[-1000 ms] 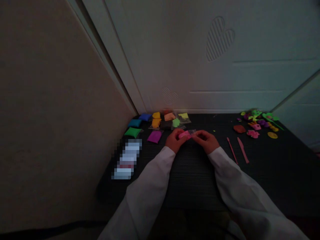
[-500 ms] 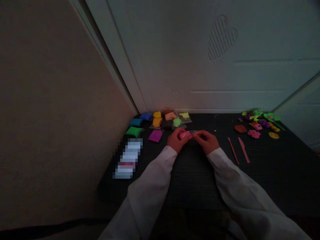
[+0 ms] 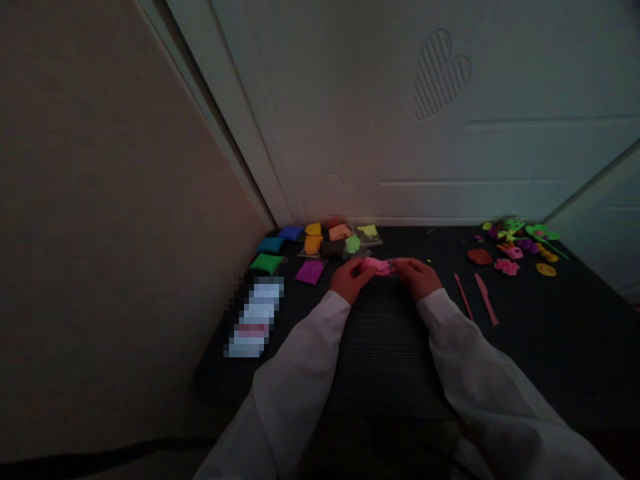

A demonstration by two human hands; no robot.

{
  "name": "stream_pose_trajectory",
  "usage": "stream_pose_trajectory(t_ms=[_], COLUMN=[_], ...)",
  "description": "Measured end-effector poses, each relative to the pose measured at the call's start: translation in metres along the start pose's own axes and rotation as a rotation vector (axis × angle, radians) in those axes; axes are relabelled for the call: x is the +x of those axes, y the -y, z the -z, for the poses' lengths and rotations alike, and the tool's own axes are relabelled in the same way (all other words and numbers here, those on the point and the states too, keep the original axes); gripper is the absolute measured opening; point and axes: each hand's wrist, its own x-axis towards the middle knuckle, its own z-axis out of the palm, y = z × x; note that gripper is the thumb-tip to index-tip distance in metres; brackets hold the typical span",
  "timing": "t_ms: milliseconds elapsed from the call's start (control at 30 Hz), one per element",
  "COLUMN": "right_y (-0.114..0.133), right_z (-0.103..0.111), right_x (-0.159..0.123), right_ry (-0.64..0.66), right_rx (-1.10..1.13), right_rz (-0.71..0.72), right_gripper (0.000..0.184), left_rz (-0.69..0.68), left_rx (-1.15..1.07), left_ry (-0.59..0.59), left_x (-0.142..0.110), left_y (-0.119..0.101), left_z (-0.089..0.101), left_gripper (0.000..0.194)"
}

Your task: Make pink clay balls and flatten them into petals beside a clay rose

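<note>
Between my two hands, just above the dark table, is a clear packet of pink modelling clay (image 3: 381,267). My left hand (image 3: 350,279) is closed on its left end, thumb in front. At the other end, my right hand (image 3: 419,276) pinches the clear plastic edge. Fingers partly cover the packet, so its opening cannot be made out. To the right of my right hand lie a thin pink modelling stick (image 3: 463,295) and a pink plastic knife (image 3: 486,299).
Several coloured clay packets, among them a purple one (image 3: 310,271) and a green one (image 3: 268,263), lie at the back left. A blurred-out bright panel (image 3: 256,317) is at the table's left edge. Small clay shapes, including a pink piece (image 3: 507,267), sit at the back right before a white door (image 3: 350,120).
My hands have moved slightly apart, and more of the pink clay packet shows between them. The view has shifted a little; the things on the table lie as before.
</note>
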Motion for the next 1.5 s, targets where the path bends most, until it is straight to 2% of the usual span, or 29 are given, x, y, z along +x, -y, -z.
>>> stream_pose_trajectory(t_ms=[100, 300, 467, 633, 900, 1200, 1500], right_y=[0.001, 0.021, 0.023, 0.02, 0.017, 0.013, 0.014], right_z=[0.001, 0.003, 0.003, 0.002, 0.003, 0.0, 0.0], right_x=[-0.001, -0.008, -0.01, -0.011, -0.011, -0.01, -0.01], right_ry=[0.026, 0.02, 0.102, 0.17, 0.191, 0.174, 0.163], right_rx=[-0.028, -0.187, -0.273, -0.314, -0.338, -0.366, -0.375], right_rz=[0.033, 0.188, 0.249, 0.282, 0.296, 0.331, 0.336], right_gripper=[0.024, 0.02, 0.022, 0.023, 0.022, 0.02, 0.019], left_rz=[0.039, 0.104, 0.132, 0.158, 0.173, 0.171, 0.181], left_rx=[-0.063, -0.187, -0.23, -0.239, -0.214, -0.181, -0.197], left_ry=[0.009, 0.036, 0.083, 0.116, 0.155, 0.1, 0.082], left_x=[0.004, 0.011, 0.012, 0.013, 0.009, 0.004, 0.004], left_y=[0.004, 0.021, 0.028, 0.025, 0.014, 0.002, 0.003], left_z=[0.004, 0.005, 0.005, 0.007, 0.006, 0.003, 0.0], left_gripper=[0.025, 0.027, 0.027, 0.027, 0.025, 0.024, 0.024])
